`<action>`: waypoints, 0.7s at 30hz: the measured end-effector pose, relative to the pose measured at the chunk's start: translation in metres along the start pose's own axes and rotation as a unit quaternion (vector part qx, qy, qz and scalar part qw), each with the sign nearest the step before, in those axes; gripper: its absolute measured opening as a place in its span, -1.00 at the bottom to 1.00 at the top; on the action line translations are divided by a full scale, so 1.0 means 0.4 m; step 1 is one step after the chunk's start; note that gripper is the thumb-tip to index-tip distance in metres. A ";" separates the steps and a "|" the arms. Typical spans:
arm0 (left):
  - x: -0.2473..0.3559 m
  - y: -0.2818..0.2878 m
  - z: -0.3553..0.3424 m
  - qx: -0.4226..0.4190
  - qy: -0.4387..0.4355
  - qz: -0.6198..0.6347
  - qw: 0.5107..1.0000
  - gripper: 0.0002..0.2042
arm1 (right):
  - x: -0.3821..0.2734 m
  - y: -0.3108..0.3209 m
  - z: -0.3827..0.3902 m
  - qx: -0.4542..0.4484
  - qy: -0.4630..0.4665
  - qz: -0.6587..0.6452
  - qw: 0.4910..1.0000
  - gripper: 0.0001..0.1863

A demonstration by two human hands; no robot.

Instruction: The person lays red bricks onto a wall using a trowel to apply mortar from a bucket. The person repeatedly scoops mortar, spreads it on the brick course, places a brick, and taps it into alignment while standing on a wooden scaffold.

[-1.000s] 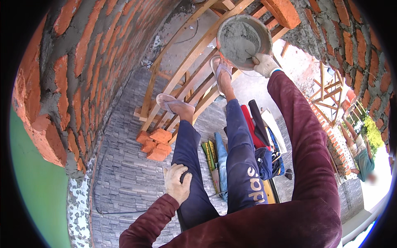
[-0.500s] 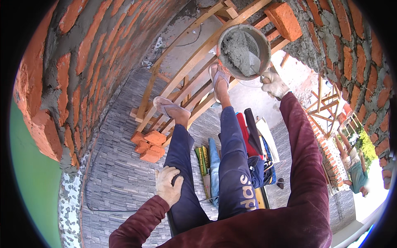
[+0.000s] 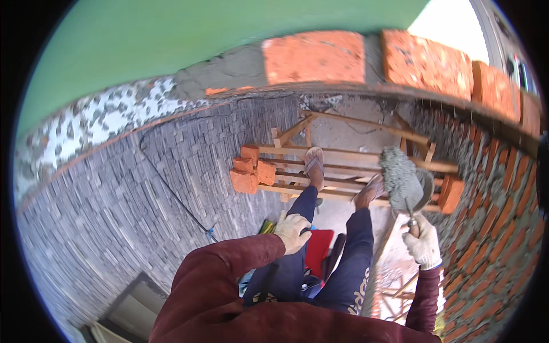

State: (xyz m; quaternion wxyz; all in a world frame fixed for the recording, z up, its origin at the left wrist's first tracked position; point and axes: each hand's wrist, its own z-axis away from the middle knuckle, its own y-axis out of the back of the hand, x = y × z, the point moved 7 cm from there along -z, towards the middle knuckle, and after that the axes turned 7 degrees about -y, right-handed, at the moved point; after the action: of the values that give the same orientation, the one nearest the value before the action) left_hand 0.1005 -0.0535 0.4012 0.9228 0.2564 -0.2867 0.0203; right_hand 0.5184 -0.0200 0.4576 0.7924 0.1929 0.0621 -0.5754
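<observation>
My right hand [image 3: 421, 241], in a white knitted glove, grips a trowel [image 3: 413, 222] by its handle. A thick load of wet grey mortar [image 3: 400, 178] covers the blade, held up over the round bucket [image 3: 425, 187], which is partly hidden behind it. My left hand [image 3: 290, 231], gloved too, rests on my left leg near the knee with its fingers loose and apart. My sandalled feet [image 3: 313, 161] are on wooden scaffold planks [image 3: 343, 154].
Bricks [image 3: 245, 182] are piled at the planks' left end; another [image 3: 451, 195] lies at the right. A wall top with bricks [image 3: 313, 57] and mortar crosses ahead. A brick wall [image 3: 503, 217] rises right, grey stone cladding [image 3: 103, 200] left. A black cable [image 3: 174, 188] hangs below.
My view has swung toward the wall top. My right hand has lifted a heap of mortar on the trowel out of the bucket. My left hand still rests on my leg.
</observation>
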 end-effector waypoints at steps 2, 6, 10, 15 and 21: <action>-0.005 -0.024 0.030 0.057 0.023 0.010 0.998 -0.66 | -0.251 -0.037 0.017 -0.025 0.101 0.074 0.992 -0.75; 0.001 -0.035 0.043 0.094 0.050 0.080 0.991 -0.68 | -0.671 -0.197 0.022 -0.055 0.320 0.212 0.922 -0.70; -0.001 -0.067 0.043 0.139 0.065 0.106 0.983 -0.68 | -0.985 -0.397 0.019 0.003 0.439 0.238 0.866 -0.76; -0.019 -0.067 0.038 0.147 0.082 0.122 0.978 -0.67 | -1.170 -0.649 -0.111 0.193 0.556 0.372 0.718 -0.71; -0.036 -0.059 0.052 0.128 0.089 0.171 0.973 -0.62 | -1.157 -0.652 -0.018 0.156 0.552 0.307 0.760 -0.61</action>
State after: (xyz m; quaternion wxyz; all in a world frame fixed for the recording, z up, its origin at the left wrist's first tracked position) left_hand 0.0819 -0.0826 0.3971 0.8870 0.3169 -0.2381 0.2371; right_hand 0.1226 0.3249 0.5381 0.7144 0.6063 0.3355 -0.0975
